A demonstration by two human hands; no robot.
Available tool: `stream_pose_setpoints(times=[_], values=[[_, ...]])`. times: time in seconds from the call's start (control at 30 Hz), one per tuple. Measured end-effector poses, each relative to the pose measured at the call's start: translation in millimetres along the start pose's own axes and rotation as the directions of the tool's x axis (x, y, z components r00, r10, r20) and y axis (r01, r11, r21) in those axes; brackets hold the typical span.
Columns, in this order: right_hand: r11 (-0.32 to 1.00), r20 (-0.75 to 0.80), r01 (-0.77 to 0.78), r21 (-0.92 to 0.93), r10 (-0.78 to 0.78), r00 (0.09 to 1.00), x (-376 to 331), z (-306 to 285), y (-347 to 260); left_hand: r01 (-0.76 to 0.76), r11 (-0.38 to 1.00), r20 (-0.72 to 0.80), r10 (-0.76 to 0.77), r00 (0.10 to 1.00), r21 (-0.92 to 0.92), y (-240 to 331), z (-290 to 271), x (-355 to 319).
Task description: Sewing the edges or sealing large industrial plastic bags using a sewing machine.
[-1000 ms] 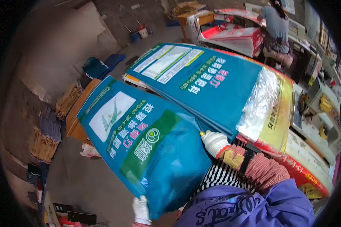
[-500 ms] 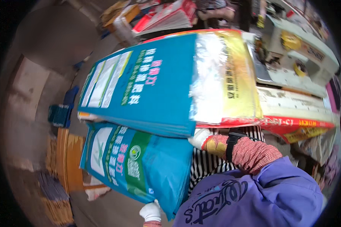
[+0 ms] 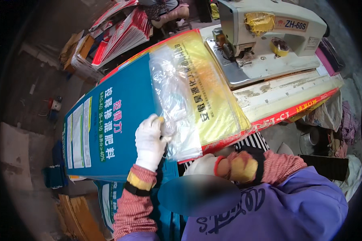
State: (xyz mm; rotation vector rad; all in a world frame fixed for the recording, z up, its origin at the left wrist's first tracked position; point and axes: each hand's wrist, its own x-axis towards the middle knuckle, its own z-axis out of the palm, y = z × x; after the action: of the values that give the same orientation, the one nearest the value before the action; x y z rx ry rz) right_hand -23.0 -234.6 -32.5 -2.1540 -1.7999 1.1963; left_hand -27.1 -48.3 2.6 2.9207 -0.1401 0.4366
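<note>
A stack of flat teal printed bags lies before me, with clear plastic liner showing past its right end. My left hand, in a white glove, rests at that border, fingertips pinched on the crinkled liner. My right hand, also gloved, is low at the stack's near edge, close to my lap. Its fingers are largely hidden. Below the stack another teal bag hangs in front of me, partly covered by my left arm. A yellow printed bag lies flat beyond the liner.
A white sewing machine stands on the worn table at the right. Folded red and white bags are piled at the far left. A wooden stool stands at the lower left. Cloths and a clear bag hang at the right.
My left hand has left the lower teal bag's corner and come up onto the stack's liner. The lower bag is now mostly beneath the stack. My view has shifted to the right.
</note>
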Motion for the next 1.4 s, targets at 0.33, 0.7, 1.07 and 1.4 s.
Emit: stream_pose_setpoints(times=[0.33,0.7,1.07,1.4], values=[[-0.07,-0.195,0.261,0.963,0.491,0.849,34.8,-119.7,76.8,-0.181,0.973,-0.028,0.187,0.982,0.14,14.5,-23.0,0.3],[0.549,-0.63,0.315,0.775,0.71,0.315,101.1,-157.3,150.9,0.873,0.243,0.9,0.22,0.375,-0.423,80.3,-48.7,-47.1],[0.558,-0.359,0.048,0.828,0.463,0.81,14.3,-111.3,78.1,0.571,0.332,0.462,-0.355,0.813,-0.75,19.4,-59.0,13.0],[0.91,-0.704,-0.127,0.394,0.388,0.595,-1.7,-99.8,60.6,0.242,0.776,0.068,-0.25,0.966,-0.583,-14.8,-56.8,22.4]])
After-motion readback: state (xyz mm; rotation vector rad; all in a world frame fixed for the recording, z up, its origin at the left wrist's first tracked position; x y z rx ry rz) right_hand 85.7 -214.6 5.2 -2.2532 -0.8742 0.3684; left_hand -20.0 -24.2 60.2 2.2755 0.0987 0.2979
